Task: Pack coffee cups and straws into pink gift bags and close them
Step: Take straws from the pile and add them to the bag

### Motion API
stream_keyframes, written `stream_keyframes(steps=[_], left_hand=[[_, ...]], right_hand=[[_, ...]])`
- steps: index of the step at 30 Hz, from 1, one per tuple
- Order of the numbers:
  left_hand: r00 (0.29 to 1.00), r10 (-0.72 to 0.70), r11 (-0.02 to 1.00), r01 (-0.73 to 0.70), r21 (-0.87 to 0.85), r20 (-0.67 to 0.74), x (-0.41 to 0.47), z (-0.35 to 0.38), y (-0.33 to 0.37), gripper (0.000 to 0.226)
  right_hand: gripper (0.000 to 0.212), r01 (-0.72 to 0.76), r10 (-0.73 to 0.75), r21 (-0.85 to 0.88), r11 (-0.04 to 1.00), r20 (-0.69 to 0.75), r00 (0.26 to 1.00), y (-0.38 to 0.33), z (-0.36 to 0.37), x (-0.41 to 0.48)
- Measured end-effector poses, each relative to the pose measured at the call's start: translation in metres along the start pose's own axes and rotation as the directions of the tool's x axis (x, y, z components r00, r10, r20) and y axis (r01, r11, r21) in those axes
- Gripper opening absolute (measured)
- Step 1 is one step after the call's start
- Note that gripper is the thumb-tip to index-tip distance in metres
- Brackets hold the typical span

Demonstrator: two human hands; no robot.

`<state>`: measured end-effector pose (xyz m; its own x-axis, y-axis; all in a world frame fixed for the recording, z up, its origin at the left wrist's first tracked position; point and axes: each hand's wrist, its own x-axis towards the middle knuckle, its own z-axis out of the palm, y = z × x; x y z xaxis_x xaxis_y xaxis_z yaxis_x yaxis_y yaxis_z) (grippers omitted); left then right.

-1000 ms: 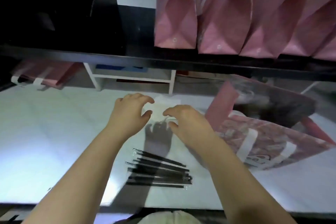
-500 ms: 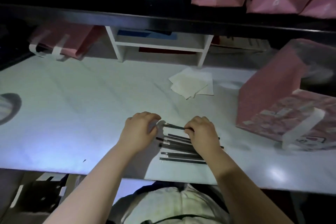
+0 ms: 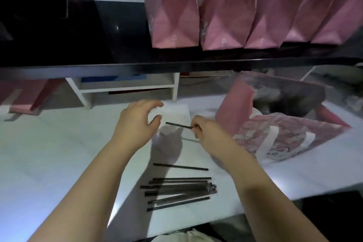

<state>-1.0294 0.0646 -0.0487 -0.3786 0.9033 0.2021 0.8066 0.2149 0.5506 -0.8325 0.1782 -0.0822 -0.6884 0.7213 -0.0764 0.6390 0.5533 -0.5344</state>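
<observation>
- The right hand [image 3: 208, 131] pinches one thin, stiff black straw [image 3: 177, 125] by its end, level above the flat white paper sheets [image 3: 179, 112].
- The left hand [image 3: 137, 122] hovers beside it, fingers loosely curved, grasping nothing.
- More matte black straws [image 3: 178, 192] lie in a loose bundle at the near edge of the smooth white table [image 3: 49, 153].
- A creased pink gift bag [image 3: 284, 139] with white handles lies on its side to the right.
- Half a second ago both hands were down on that bundle; now they are up by the paper.
</observation>
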Motion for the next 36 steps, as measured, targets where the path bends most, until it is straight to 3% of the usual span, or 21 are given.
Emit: stream_keyframes(steps=[7, 12, 14, 17, 21, 22, 25, 27, 32, 36], left_hand=[[0.982, -0.126, 0.985, 0.108, 0.133, 0.143, -0.026, 0.033, -0.022, 0.035], [0.958, -0.21, 0.969, 0.177, 0.172, 0.197, -0.049, 0.048, -0.04, 0.038], [0.954, -0.222, 0.966, 0.188, 0.177, 0.201, -0.057, 0.05, -0.045, 0.039], [0.952, -0.24, 0.962, 0.207, 0.177, 0.192, -0.064, 0.05, -0.049, 0.038], [0.959, -0.246, 0.961, 0.223, 0.162, 0.14, -0.06, 0.036, -0.054, 0.037], [0.962, -0.244, 0.961, 0.222, 0.166, 0.122, -0.055, 0.031, -0.055, 0.037], [0.976, -0.21, 0.966, 0.198, 0.168, 0.057, -0.03, 0.011, -0.046, 0.034], [0.99, -0.143, 0.978, 0.138, 0.154, 0.019, -0.007, -0.001, -0.028, 0.033], [0.995, 0.097, 0.986, -0.094, 0.135, -0.017, 0.06, -0.014, 0.056, 0.035], [0.965, 0.259, 0.965, -0.257, 0.041, -0.044, 0.097, -0.005, 0.132, 0.035]], right_hand=[[0.019, 0.0, 0.007, -0.049, 0.999, 0.136, 0.991, 0.034, 0.078, -0.018], [0.033, 0.121, -0.098, -0.106, 0.987, 0.201, 0.975, 0.032, 0.115, -0.025], [0.033, 0.103, -0.086, -0.107, 0.989, 0.153, 0.985, 0.031, 0.121, -0.03], [0.013, 0.113, -0.112, -0.118, 0.987, 0.016, 0.994, 0.03, 0.126, -0.034], [0.01, 0.045, -0.04, -0.224, 0.974, 0.027, 0.999, 0.018, 0.119, -0.018], [0.01, 0.0, 0.002, -0.182, 0.983, 0.013, 1.0, 0.013, 0.11, -0.014], [0.012, -0.118, 0.106, 0.202, 0.972, 0.069, 0.992, -0.005, 0.062, 0.003], [0.013, -0.091, 0.078, 0.335, 0.938, 0.053, 0.996, -0.019, 0.02, 0.013], [0.012, 0.198, -0.106, 0.471, 0.86, -0.216, 0.971, -0.038, -0.107, 0.016], [0.014, 0.242, -0.109, 0.452, 0.859, -0.3, 0.948, -0.014, -0.188, 0.003]])
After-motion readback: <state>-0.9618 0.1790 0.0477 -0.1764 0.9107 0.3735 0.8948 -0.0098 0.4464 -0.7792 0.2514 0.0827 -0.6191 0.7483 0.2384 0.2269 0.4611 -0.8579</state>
